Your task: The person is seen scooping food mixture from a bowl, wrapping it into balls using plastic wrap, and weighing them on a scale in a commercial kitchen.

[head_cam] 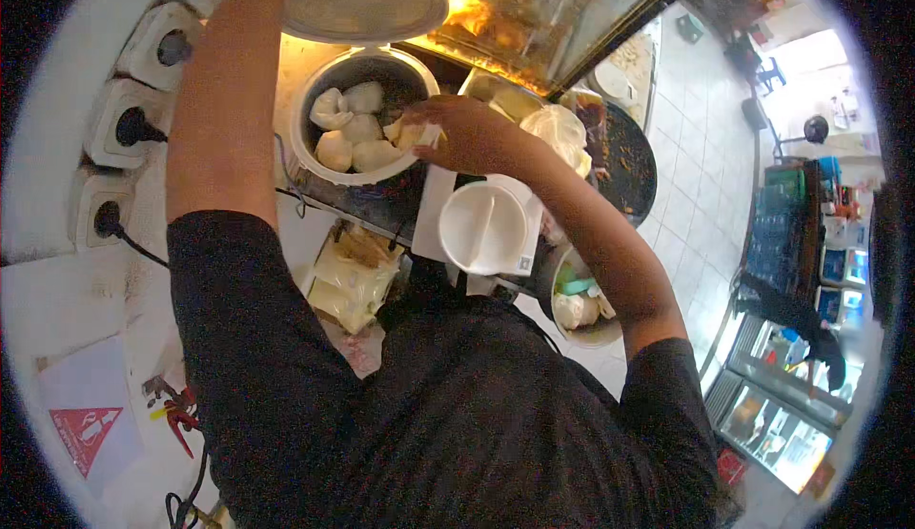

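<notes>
My right hand reaches over the right rim of an open round white pot, its fingers closed on a small pale wrapped bundle. Inside the pot lie several whitish bundles that look like knotted plastic bags; their contents cannot be told. The raised round lid stands at the pot's far side. My left forearm stretches up past the left side of the pot and lid; the left hand is out of view beyond the top edge.
A white box with a round lid stands near my chest. A lit glass display case rises behind. A dark pan and a bin are at right. Plugged wall sockets line the left. Another person bends at far right.
</notes>
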Motion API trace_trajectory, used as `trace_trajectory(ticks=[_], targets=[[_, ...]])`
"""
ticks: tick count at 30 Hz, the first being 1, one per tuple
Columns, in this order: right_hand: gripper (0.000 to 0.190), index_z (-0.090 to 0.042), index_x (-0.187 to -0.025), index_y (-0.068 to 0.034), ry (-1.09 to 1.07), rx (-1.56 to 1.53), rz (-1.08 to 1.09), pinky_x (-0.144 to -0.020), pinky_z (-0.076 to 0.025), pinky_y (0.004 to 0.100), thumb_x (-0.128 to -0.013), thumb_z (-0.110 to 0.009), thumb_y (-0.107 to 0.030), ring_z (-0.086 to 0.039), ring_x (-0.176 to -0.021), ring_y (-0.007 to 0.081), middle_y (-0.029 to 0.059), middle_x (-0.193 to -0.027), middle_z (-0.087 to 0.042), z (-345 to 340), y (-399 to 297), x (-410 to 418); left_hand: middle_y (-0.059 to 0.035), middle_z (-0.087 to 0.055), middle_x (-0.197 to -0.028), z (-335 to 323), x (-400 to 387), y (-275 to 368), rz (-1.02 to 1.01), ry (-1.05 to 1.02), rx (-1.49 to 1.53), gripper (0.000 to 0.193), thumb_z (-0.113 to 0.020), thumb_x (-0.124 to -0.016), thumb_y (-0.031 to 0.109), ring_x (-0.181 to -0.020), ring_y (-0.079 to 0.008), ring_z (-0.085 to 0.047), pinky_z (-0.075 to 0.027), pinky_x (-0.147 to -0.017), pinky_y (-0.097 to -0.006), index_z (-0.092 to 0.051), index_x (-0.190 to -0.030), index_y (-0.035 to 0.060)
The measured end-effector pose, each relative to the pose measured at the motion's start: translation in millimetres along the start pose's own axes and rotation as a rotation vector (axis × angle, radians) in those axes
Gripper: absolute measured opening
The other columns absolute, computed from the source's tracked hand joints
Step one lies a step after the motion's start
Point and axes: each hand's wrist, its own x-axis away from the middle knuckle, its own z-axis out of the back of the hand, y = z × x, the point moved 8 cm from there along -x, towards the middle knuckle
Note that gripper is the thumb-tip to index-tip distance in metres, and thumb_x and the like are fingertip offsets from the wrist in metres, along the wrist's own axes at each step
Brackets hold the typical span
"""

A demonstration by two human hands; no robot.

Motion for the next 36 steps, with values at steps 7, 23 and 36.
trace_trajectory(ticks=[7,23,36], targets=[[0.05,-0.065,-0.115,-0.009,-0.743,0.526,-0.125,-0.092,-0.05,0.0472,-0.072,-0.074,-0.033,-0.06,-0.112,0.0344,0.0154,-0.113,-0.066,-127.3,61.1,-102.7,-0.008,-0.071,-0.107,-12.9,32.1,-94.4,0.109,-0.015,0.001,0.03,-0.062,-0.086,0.038,-0.091,-0.0208,-0.069,-0.054,-0.08,-0.0364,-0.074,-0.105,0.0178],[0.022,-0.075,-0.088,-0.011,-0.653,0.796,-0.004,-0.075,-0.053,0.0442,-0.077,-0.067,-0.027,-0.07,-0.084,0.0288,0.0143,-0.09,-0.071,-163.5,58.4,-108.0,-0.0071,-0.071,-0.107,-64.0,50.6,-160.9,0.108,-0.077,-0.021,0.029,-0.062,-0.086,0.038,-0.09,-0.02,-0.069,-0.054,-0.079,-0.036,-0.074,-0.105,0.0194],[0.047,-0.068,-0.104,-0.005,-0.881,0.498,-0.096,-0.083,-0.054,0.0435,-0.081,-0.071,-0.046,-0.068,-0.09,0.0332,0.0161,-0.093,-0.071,-70.3,32.5,-108.2,-0.0074,-0.071,-0.106,-146.4,48.9,-136.3,0.098,-0.114,0.134,0.031,-0.063,-0.085,0.039,-0.09,-0.021,-0.068,-0.053,-0.08,-0.038,-0.073,-0.107,0.0189]])
